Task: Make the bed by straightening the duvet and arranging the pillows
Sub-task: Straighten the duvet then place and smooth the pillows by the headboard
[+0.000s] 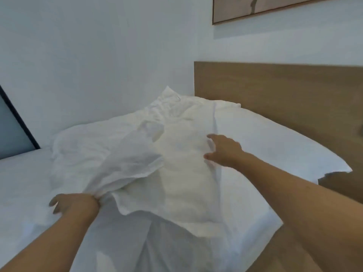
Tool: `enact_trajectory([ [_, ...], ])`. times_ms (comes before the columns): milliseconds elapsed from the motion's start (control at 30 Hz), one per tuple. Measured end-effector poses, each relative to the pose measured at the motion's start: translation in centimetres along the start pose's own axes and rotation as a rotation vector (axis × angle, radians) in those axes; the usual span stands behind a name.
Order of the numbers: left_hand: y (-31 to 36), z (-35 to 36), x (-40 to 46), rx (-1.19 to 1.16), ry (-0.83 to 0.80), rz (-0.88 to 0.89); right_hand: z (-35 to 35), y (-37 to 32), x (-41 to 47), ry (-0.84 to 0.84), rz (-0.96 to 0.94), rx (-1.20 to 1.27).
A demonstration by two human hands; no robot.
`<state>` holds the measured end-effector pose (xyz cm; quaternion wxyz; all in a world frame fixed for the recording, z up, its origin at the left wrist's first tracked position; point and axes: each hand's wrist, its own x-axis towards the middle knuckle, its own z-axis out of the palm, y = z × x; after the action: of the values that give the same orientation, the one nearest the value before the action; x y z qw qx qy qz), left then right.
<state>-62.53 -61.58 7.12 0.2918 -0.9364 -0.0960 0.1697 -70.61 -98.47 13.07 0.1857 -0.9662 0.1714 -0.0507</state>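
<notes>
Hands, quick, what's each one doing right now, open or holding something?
Left hand: open, fingers spread on the sheet beside the pillow.
Right hand: open, fingers spread on the pillow, gripping nothing.

Two hands show, one left hand point(73, 203) near the bed's point(21, 183) middle and one right hand point(224, 152) farther off to the right. Two pillows lie at the far end: one smooth pillow point(275, 142) on the right against the headboard point(284, 91), and one crumpled pillow point(98, 150) to its left, partly pulled out of its loose case. There is one bed, one wooden headboard, and one framed picture point(265, 6) on the far wall at upper right. One dark-framed panel point(11, 130) shows at the left edge.
</notes>
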Motion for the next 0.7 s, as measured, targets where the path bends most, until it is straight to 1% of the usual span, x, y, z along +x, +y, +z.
enact_trajectory([
  [33, 1.0, 1.4, -0.1, 0.08, -0.144, -0.025, 2.7, 1.1, -0.8, -0.089, 0.167, 0.225],
  [67, 2.1, 1.7, -0.5, 0.122, -0.191, 0.01, 5.5, 2.2, -1.8, -0.191, 0.329, 0.479],
  [100, 3.2, 1.1, -1.3, 0.129, -0.148, 0.087, 7.9, 3.1, -3.2, -0.303, 0.475, 0.692],
  [133, 4.3, -0.2, -2.4, 0.123, -0.059, 0.199, 10.2, 3.7, -4.5, -0.41, 0.601, 0.809],
  [167, 5.3, -1.7, -3.9, 0.076, 0.057, 0.3, 12.4, 4.3, -5.8, -0.507, 0.682, 0.886],
  [200, 6.3, -3.0, -5.0, -0.06, 0.208, 0.377, 14.3, 4.7, -6.8, -0.589, 0.728, 0.996],
  [233, 7.4, -4.3, -6.0, -0.213, 0.381, 0.449, 15.9, 4.9, -7.2, -0.635, 0.752, 1.124],
  [267, 8.8, -5.1, -6.7, -0.348, 0.516, 0.523, 17.1, 4.9, -6.9, -0.653, 0.747, 1.215],
  [300, 9.7, -5.4, -7.4, -0.422, 0.57, 0.595, 17.7, 4.8, -6.5, -0.667, 0.719, 1.232],
  [333, 10.6, -5.2, -7.5, -0.422, 0.537, 0.633, 18.0, 4.5, -6.1, -0.678, 0.7, 1.192],
  [400, 12.7, -3.5, -6.2, -0.294, 0.413, 0.599, 18.8, 4.5, -5.6, -0.586, 0.685, 1.038],
  [433, 13.5, -2.6, -5.2, -0.258, 0.408, 0.559, 19.5, 5.0, -5.5, -0.526, 0.707, 1.0],
  [467, 14.2, -1.7, -4.4, -0.252, 0.465, 0.515, 20.4, 5.7, -5.4, -0.489, 0.731, 0.976],
  [533, 14.9, 0.0, -2.7, -0.324, 0.634, 0.464, 22.0, 6.9, -5.2, -0.467, 0.738, 0.938],
  [600, 15.3, 2.4, -0.8, -0.408, 0.771, 0.499, 23.2, 7.2, -4.8, -0.442, 0.701, 0.838],
  [633, 15.6, 3.9, 0.3, -0.459, 0.805, 0.524, 23.8, 7.1, -4.6, -0.431, 0.668, 0.723],
  [700, 16.0, 6.3, 1.2, -0.541, 0.786, 0.572, 24.8, 6.3, -4.3, -0.432, 0.579, 0.485],
])
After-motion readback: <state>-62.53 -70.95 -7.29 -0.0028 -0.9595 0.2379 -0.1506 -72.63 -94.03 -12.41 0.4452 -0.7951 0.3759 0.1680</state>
